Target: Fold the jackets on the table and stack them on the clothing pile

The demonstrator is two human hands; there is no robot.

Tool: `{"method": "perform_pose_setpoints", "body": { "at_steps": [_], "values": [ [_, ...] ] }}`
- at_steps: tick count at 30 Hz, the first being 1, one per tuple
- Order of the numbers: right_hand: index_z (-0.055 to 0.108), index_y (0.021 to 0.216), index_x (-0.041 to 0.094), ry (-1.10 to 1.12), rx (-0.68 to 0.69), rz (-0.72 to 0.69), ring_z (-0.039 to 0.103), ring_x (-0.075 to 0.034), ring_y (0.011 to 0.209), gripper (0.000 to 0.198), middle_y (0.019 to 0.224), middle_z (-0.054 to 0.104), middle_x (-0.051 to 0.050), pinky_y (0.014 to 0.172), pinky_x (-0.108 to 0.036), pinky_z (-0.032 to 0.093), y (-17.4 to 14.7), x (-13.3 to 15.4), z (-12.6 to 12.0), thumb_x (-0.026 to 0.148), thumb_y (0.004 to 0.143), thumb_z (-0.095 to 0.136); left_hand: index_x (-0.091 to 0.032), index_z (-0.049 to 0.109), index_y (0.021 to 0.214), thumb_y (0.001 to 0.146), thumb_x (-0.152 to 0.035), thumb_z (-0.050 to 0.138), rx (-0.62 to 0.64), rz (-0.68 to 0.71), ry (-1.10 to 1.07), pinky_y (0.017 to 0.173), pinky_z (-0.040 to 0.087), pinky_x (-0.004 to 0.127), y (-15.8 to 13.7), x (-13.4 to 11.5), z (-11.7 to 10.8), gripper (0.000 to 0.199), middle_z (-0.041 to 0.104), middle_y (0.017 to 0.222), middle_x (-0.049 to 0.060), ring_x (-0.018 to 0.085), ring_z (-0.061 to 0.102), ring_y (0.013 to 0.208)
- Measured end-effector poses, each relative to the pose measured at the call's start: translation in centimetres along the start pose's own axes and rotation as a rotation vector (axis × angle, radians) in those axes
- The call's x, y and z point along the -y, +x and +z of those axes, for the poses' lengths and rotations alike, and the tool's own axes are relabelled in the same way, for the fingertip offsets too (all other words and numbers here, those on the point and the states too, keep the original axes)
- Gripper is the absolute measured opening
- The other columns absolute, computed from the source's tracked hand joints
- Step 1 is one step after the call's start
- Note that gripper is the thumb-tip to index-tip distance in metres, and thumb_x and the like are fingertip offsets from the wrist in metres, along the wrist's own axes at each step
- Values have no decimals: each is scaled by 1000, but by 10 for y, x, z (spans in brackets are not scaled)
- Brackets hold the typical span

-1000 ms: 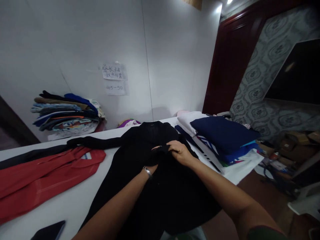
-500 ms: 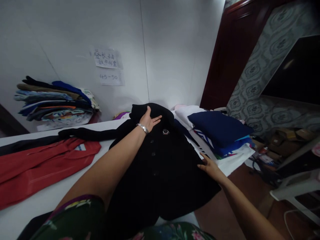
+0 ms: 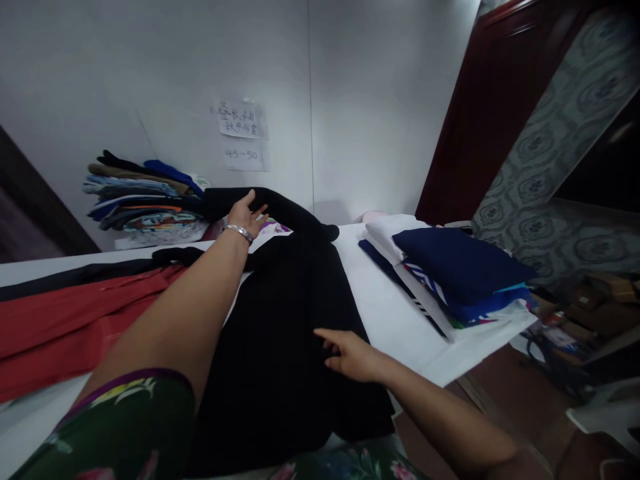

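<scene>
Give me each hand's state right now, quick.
Left hand: open, spread out at the black garment, no grip visible.
Right hand: partly open, over the same garment, no grip visible.

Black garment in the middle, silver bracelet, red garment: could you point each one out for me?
Black garment (image 3: 275,353): head view, on the middle of its body.
Silver bracelet (image 3: 239,231): head view, on its band.
Red garment (image 3: 65,320): head view, on its spread cloth.

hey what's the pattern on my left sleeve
The left sleeve has flowers on dark green, seen best in the head view.
</scene>
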State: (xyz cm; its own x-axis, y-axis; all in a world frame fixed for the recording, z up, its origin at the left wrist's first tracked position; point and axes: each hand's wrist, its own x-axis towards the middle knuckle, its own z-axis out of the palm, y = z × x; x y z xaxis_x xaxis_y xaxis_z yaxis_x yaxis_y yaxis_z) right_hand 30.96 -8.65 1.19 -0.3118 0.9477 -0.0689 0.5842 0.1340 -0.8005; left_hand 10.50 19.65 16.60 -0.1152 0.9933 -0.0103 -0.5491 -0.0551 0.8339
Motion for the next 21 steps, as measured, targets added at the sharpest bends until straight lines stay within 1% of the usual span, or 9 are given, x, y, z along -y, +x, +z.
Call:
{"method": "perform_pose_setpoints", "body": {
  "at_steps": [3, 5, 8, 11, 13, 15, 18, 20, 21],
  "values": [
    [55, 128, 23, 54, 106, -6, 56, -12, 72, 56, 105, 63, -5, 68, -26, 49, 9, -7, 20, 25, 74, 67, -21, 60, 86, 70, -25, 69, -91, 25, 29, 85, 49, 37, 4, -8, -28, 19, 62, 102, 7, 20, 61, 90],
    [58, 124, 22, 159, 117, -25, 59, -12, 72, 47, 105, 65, -5, 67, -26, 50, 12, -10, 19, 31, 78, 64, -20, 60, 80, 67, -21, 70, -129, 19, 46, 81, 49, 36, 4, -9, -45, 17, 63, 96, 6, 19, 61, 84],
    [63, 117, 22, 155, -46, -138, 62, -16, 87, 37, 109, 65, -6, 79, -31, 51, 22, -9, 0, 32, 82, 59, -18, 60, 75, 63, -18, 69, -128, 7, 70, 77, 49, 34, 1, -8, -67, 15, 65, 88, 5, 18, 62, 79],
    [59, 122, 22, -60, -292, -243, 51, -23, 119, 40, 129, 56, -9, 101, -40, 40, 50, -8, -22, 34, 84, 55, -17, 62, 73, 59, -16, 68, -78, 7, 132, 75, 48, 32, -5, -2, -81, 15, 66, 83, 4, 17, 62, 77],
    [52, 131, 19, -229, -353, -217, 34, -25, 134, 49, 143, 42, -11, 110, -43, 28, 74, -14, -30, 37, 85, 54, -16, 63, 72, 56, -15, 69, -45, 9, 175, 75, 47, 31, -10, 2, -86, 16, 67, 80, 3, 16, 62, 76],
    [44, 137, 16, -381, -303, -109, 20, -27, 140, 57, 149, 31, -13, 112, -48, 19, 96, -25, -29, 40, 86, 53, -14, 64, 69, 54, -15, 70, -24, 17, 208, 73, 47, 30, -16, 4, -87, 17, 66, 76, 3, 15, 62, 73],
    [41, 139, 16, -502, -176, 33, 16, -29, 141, 57, 150, 29, -14, 111, -53, 12, 116, -46, -16, 44, 89, 46, -14, 63, 65, 53, -21, 73, -24, 130, 297, 69, 48, 29, -30, 2, -81, 17, 63, 67, 1, 13, 59, 62],
    [44, 137, 16, -461, -166, 43, 17, -28, 141, 56, 149, 31, -13, 112, -52, 9, 120, -59, -9, 46, 90, 43, -15, 61, 60, 58, -30, 73, 23, 275, 469, 65, 47, 29, -47, 0, -76, 20, 60, 59, 0, 13, 54, 56],
    [47, 134, 17, -366, -190, 36, 17, -27, 141, 55, 148, 33, -12, 112, -50, 7, 121, -63, -8, 47, 88, 47, -16, 60, 56, 61, -36, 72, 66, 349, 588, 65, 46, 30, -59, 0, -73, 24, 57, 55, 0, 13, 52, 54]
  ]
}}
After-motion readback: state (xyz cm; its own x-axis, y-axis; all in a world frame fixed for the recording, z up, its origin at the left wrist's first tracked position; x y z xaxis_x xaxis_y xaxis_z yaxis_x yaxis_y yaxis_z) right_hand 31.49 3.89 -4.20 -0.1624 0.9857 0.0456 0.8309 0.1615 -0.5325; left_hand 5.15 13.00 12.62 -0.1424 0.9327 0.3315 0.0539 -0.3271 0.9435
